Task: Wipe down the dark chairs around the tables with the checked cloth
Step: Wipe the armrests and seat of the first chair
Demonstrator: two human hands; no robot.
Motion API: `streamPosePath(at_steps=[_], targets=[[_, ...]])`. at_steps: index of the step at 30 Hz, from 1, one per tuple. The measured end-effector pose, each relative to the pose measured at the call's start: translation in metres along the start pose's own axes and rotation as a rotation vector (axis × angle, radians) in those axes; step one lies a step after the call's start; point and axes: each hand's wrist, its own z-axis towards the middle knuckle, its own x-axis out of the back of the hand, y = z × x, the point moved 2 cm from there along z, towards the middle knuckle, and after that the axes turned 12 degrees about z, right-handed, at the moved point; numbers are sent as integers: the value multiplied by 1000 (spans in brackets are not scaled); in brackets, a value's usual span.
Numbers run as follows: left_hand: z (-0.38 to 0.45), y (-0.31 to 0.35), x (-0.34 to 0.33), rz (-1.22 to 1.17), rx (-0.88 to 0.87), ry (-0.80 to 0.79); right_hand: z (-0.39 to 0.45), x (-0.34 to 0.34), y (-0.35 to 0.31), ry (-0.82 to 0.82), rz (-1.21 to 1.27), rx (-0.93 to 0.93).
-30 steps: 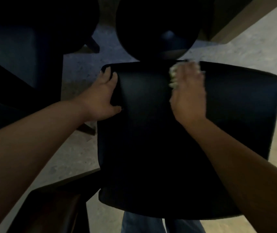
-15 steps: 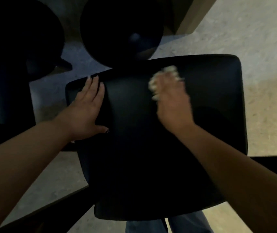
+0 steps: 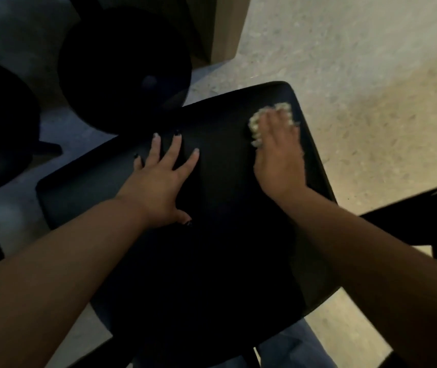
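Nearest, blue trouser legs (image 3: 291, 346) show under the near edge of the dark chair (image 3: 212, 261), whose broad black surface fills the middle. On it the left hand (image 3: 158, 187) lies flat, fingers spread wide and palm pressed down. Further right, the right hand (image 3: 278, 160) presses the checked cloth (image 3: 270, 115) onto the chair's far right corner; the pale fabric bunches out from under the fingers, whose curl I cannot tell through the blur. Beyond stand two round dark stools (image 3: 121, 62) on the pale floor (image 3: 358, 62), near a tan table leg (image 3: 228, 27).
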Motion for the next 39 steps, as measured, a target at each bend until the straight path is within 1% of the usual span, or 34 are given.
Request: streamPosePath(at_steps=[2,6,10,13,20,28,35,39], targets=[[3,7,-4,48,45,-10,8,10,23,-6,-4,-125],[3,7,-8,29,90,20,24,8,20,0,-15,-190],[3,10,-8,31,128,27,25,6,18,61,24,-195],[3,14,-6,42,158,12,25,7,20,75,73,-197],[6,28,3,80,239,-65,54,9,6,15,115,-195],[6,28,1,110,218,-113,46,3,4,60,158,-227],[7,25,-2,66,193,-93,40,6,5,51,162,-242],[7,24,-5,77,164,-73,14,8,13,130,179,-350]])
